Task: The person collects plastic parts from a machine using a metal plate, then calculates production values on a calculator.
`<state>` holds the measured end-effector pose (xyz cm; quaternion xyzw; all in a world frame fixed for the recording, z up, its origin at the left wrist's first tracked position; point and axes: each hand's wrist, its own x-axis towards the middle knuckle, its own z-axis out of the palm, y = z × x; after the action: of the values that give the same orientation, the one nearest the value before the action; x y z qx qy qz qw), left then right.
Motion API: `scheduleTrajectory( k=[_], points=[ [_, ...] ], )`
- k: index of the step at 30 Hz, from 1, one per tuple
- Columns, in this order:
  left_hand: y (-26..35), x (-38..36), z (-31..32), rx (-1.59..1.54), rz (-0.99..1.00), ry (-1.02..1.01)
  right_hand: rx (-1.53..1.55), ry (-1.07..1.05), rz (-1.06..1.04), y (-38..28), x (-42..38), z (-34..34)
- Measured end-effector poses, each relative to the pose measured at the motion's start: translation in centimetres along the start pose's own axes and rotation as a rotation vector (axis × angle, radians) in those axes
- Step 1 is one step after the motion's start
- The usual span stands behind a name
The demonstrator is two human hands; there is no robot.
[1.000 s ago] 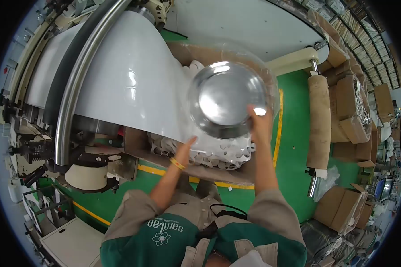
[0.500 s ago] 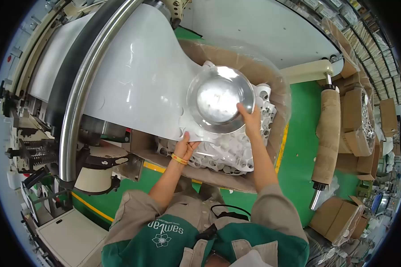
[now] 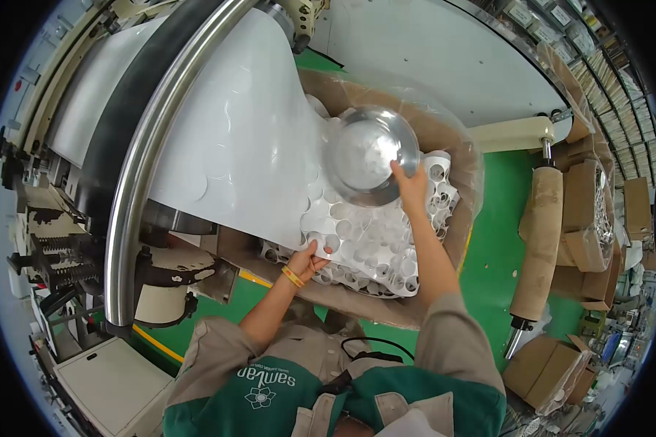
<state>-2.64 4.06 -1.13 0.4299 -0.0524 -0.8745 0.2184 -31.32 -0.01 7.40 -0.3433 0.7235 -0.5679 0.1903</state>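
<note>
My right hand (image 3: 411,186) grips the near right rim of a round, shiny metal bowl (image 3: 364,156). The bowl hangs over a large box (image 3: 455,240) lined with clear plastic. Punched white sheet with round holes (image 3: 372,247) fills the box. A wide white sheet (image 3: 233,146) runs down from the machine on the left into this material. My left hand (image 3: 310,261), with a yellow band on the wrist, pinches the near edge of the white sheet, left of and below the bowl.
A steel roller (image 3: 149,138) and a black roller (image 3: 116,131) stand at the left. To the right, a brown-wrapped roll (image 3: 538,244) hangs from a cream arm (image 3: 510,135). Cardboard boxes (image 3: 547,368) sit on the green floor (image 3: 492,218) further right.
The bowl has shifted slightly up and right relative to the punched sheet, showing more round holes below it. My left hand has moved slightly down and right with the sheet's edge.
</note>
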Motion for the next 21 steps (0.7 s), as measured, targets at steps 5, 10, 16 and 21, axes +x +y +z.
scheduleTrajectory(
  k=[5, 10, 16, 21],
  points=[
    [2.0, -0.9, -1.8, 0.175, 0.091, 0.096, -0.719, 0.028, 0.056, 2.0, 2.9, -5.4],
    [0.8, -0.1, -1.3, 0.262, -0.026, 0.071, -0.303, 0.157, -0.098, -7.0, 2.6, -6.4],
    [0.3, 0.6, -3.5, 0.128, -0.25, -0.158, -0.435, 0.098, -0.092, 6.6, 0.8, -1.2],
    [1.4, 0.1, -2.3, 0.213, -0.239, 0.054, -0.664, 0.111, -0.042, -0.7, 2.0, -4.8]
  ],
)
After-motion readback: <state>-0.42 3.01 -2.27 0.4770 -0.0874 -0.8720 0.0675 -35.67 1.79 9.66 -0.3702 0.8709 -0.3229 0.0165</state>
